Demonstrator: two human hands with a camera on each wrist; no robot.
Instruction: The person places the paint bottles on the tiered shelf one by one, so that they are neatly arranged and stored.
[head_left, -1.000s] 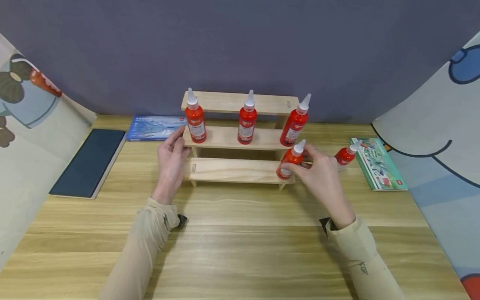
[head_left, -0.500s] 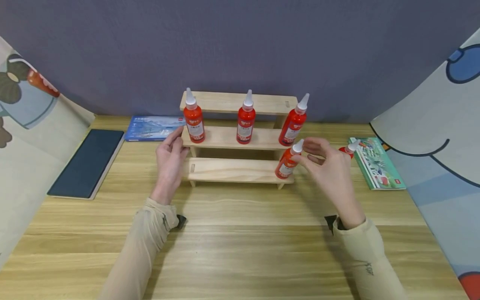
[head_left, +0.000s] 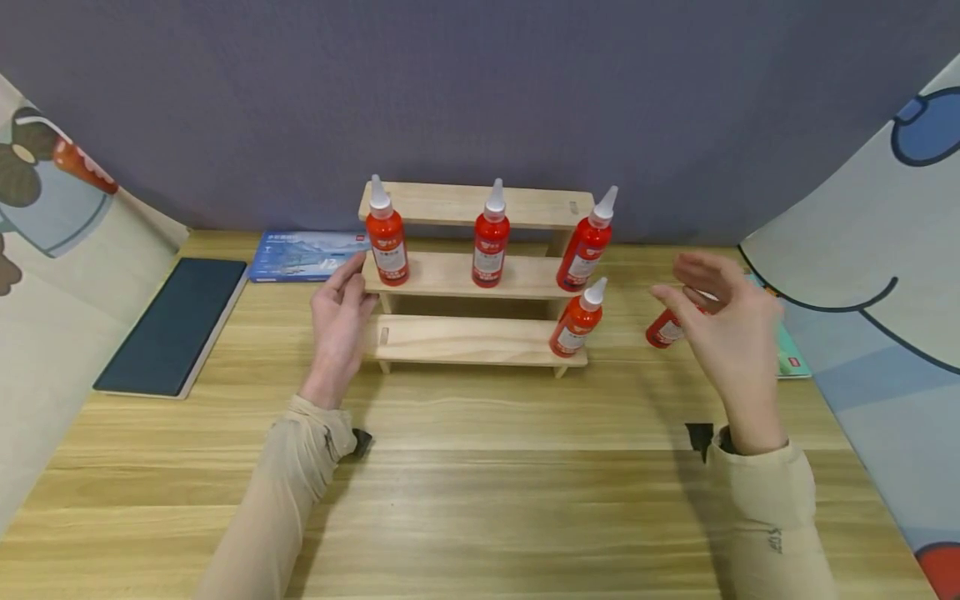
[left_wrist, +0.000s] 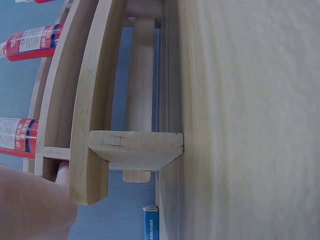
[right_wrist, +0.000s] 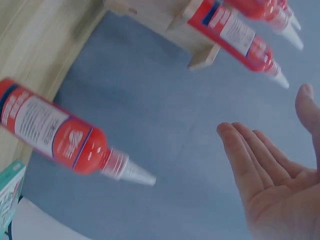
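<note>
A three-tier wooden rack [head_left: 465,340] stands against the back panel. My left hand [head_left: 333,329] holds the left end of its middle tier. On that tier stand three red squeeze bottles with pale pointed caps: a left bottle [head_left: 387,250], a middle bottle [head_left: 491,250] and a tilted-looking right bottle [head_left: 583,257]. Another red bottle [head_left: 575,327] is at the right end of the bottom tier. My right hand [head_left: 731,342] hovers with nothing in it, thumb and fingers apart. Partly behind it, a further red bottle [right_wrist: 60,131] stands upright on the table.
A dark flat notebook-like object [head_left: 172,325] lies on the left of the table [head_left: 465,500]. Behind it lies a blue box [head_left: 307,255]. A green booklet [head_left: 792,354] on the right is mostly covered by my right hand.
My right hand has let go of the bottle on the bottom tier and moved right, over toward the table bottle. My left hand has stayed at the rack.
</note>
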